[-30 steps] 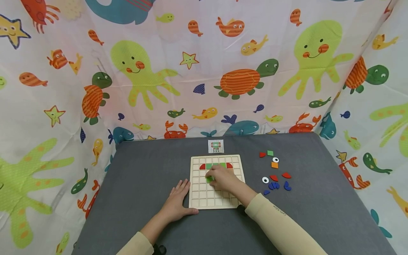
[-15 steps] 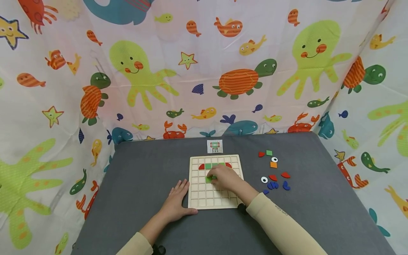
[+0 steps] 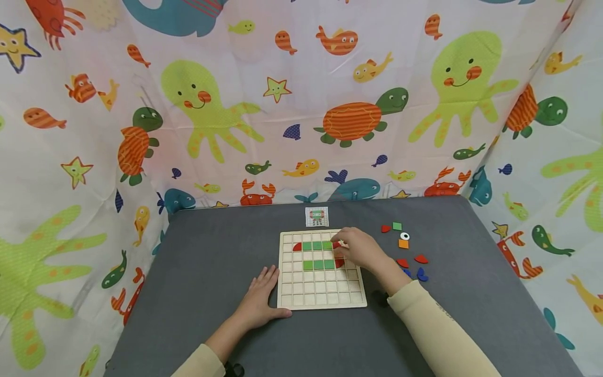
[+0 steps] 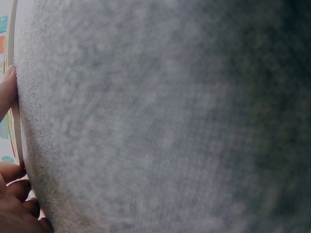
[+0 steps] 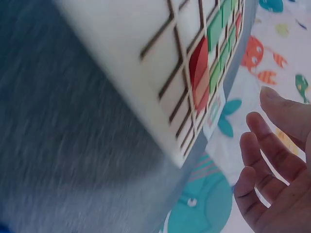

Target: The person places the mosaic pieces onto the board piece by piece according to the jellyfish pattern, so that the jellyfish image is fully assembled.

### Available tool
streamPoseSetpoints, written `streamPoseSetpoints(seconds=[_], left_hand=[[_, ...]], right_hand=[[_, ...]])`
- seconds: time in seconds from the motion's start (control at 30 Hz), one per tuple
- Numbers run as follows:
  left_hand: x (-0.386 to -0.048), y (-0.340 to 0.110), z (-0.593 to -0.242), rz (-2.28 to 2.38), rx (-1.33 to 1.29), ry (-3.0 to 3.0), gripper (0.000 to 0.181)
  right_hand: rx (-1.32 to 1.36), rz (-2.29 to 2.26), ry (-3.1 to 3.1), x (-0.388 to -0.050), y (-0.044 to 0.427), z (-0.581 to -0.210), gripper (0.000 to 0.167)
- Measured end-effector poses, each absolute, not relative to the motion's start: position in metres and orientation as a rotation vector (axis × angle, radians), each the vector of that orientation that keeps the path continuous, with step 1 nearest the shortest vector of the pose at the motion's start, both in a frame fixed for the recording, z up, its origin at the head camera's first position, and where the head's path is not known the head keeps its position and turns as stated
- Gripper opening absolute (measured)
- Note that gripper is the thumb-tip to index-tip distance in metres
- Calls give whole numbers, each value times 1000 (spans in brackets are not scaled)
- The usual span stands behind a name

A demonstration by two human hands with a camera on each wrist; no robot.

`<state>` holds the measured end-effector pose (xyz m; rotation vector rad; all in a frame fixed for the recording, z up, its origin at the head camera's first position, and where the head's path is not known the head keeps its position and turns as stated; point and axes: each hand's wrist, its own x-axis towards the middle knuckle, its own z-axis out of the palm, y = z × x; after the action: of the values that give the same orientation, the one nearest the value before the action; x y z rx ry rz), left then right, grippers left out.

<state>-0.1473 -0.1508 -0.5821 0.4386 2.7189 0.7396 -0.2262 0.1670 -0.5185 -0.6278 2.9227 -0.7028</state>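
A pale wooden grid board (image 3: 285, 283) lies on the table. My left hand (image 3: 256, 299) rests at its left edge, fingers straight and thumb by the near left corner. My right hand (image 3: 366, 252) is over the board's right side, fingers loosely bent; in the right wrist view the hand (image 5: 279, 160) holds nothing. Two rows of green squares lie in the grid: an upper row (image 3: 317, 245) with a red rounded piece (image 3: 297, 247) at its left end, and a lower row (image 3: 319, 264) with a red piece (image 3: 339, 263) at its right. An orange piece (image 5: 200, 94) shows in the right wrist view.
A small picture card (image 3: 316, 217) lies behind the board. Loose pieces sit to the right: a green square (image 3: 397, 226), white ring (image 3: 404, 236), orange square (image 3: 403, 244), red pieces (image 3: 421, 258) and blue pieces (image 3: 422, 274). A patterned curtain (image 3: 301, 115) surrounds the grey table (image 3: 207, 251).
My right hand has moved right across the board from the lower row's left end, uncovering the green squares there. The right arm now covers some loose pieces. My left hand stays put.
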Motion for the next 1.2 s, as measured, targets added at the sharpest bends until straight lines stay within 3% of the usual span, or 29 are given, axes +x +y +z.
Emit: streamPoseSetpoints(seconds=[0.6,1.2], left_hand=[[-146,-151,-579,744,432,2708,119],[-148,-152,-584,745,440,2711,120]], right_hand=[[-446,-794,3009,-222,231,-518,30],[-216,-729,3013,-246,286,-538,32]])
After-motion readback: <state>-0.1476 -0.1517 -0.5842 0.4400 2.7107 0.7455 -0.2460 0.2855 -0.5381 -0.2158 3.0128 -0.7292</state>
